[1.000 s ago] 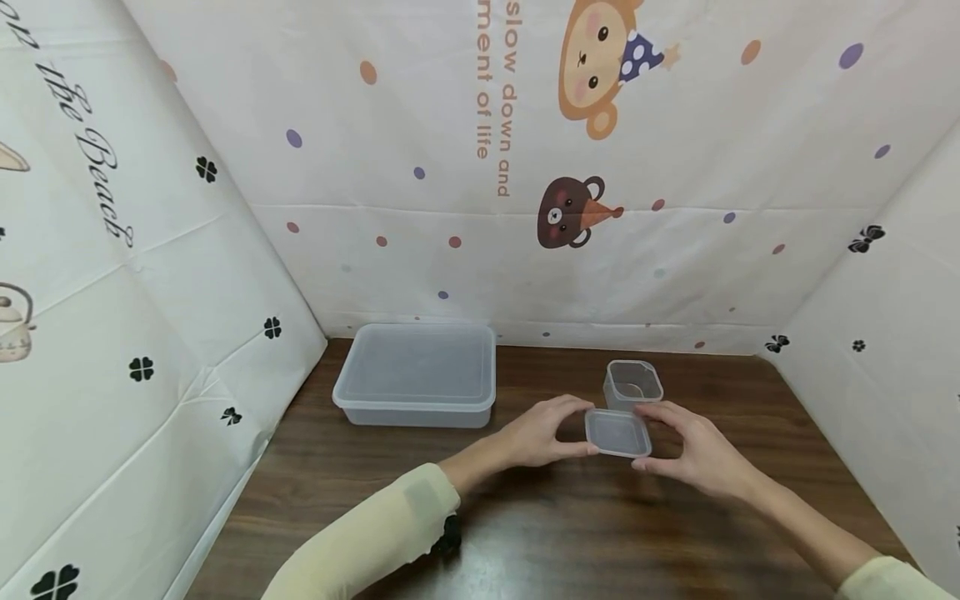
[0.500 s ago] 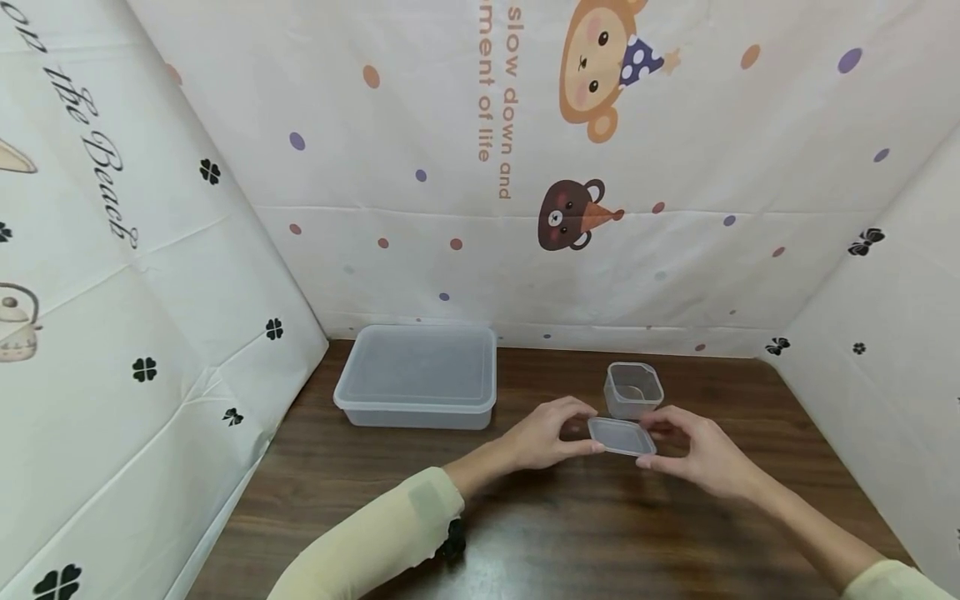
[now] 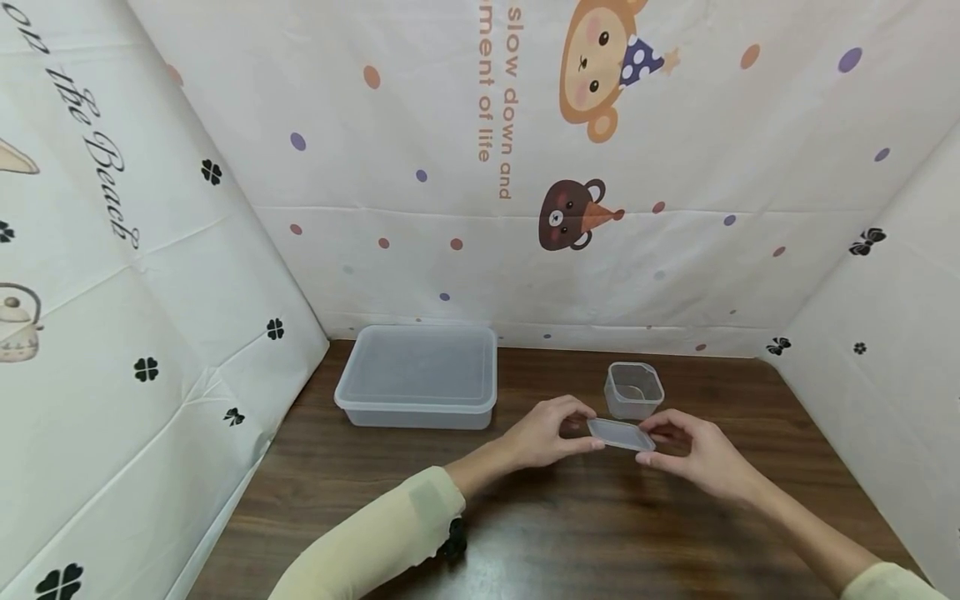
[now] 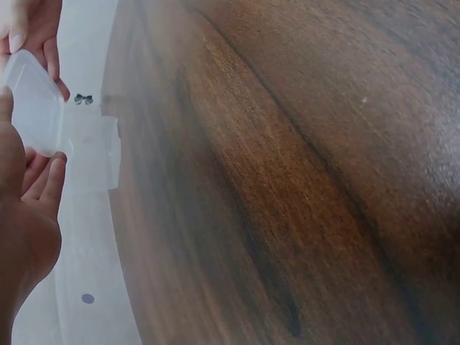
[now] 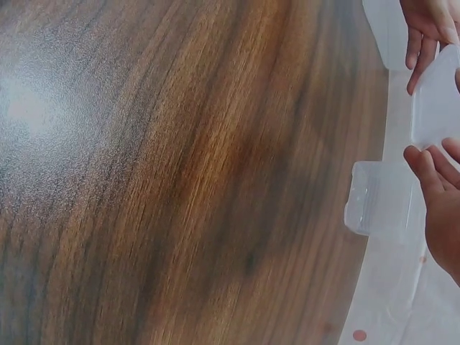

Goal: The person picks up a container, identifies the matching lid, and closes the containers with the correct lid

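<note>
A small translucent plastic lid is held tilted between both hands, in front of a small clear container. My left hand pinches the lid's left side between thumb and fingers. At its right side, my right hand pinches the lid the same way. In the left wrist view the lid shows its flat face between the hands. The right wrist view shows the uncovered small container standing on the table, apart from the lid.
A large translucent box with its lid on stands at the back left of the dark wooden table. White printed cloth hangs behind the table and along both sides.
Both hands have tilted the lid, so its face looks narrower in the head view. It has come slightly away from the small container, whose front now shows more.
</note>
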Available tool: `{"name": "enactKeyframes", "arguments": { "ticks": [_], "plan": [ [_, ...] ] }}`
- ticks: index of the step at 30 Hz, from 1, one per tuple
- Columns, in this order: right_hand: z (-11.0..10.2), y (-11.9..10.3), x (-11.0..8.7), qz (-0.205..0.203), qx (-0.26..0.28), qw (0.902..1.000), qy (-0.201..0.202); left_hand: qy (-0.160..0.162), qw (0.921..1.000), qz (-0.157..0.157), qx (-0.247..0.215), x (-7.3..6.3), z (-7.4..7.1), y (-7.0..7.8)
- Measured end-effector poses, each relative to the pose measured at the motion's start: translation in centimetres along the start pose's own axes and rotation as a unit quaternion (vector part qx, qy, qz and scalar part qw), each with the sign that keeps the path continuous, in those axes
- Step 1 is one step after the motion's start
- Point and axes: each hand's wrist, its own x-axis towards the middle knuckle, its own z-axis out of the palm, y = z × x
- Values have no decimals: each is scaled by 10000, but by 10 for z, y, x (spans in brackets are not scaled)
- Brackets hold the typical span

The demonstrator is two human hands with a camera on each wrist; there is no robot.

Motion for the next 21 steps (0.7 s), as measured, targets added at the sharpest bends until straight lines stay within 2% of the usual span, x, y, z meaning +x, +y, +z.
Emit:
{"name": "enactKeyframes", "arguments": {
  "ticks": [8, 15, 21],
  "plan": [
    [3, 4, 2, -247, 343, 9989, 211, 106, 9998, -148, -26, 1, 2, 1],
    [7, 4, 1, -207, -2, 9981, 588, 131, 9996, -206, -133, 2, 6, 0],
    [9, 3, 3, -168, -138, 9965, 811, 292, 9991, -172, -243, 4, 6, -1]
  ]
}}
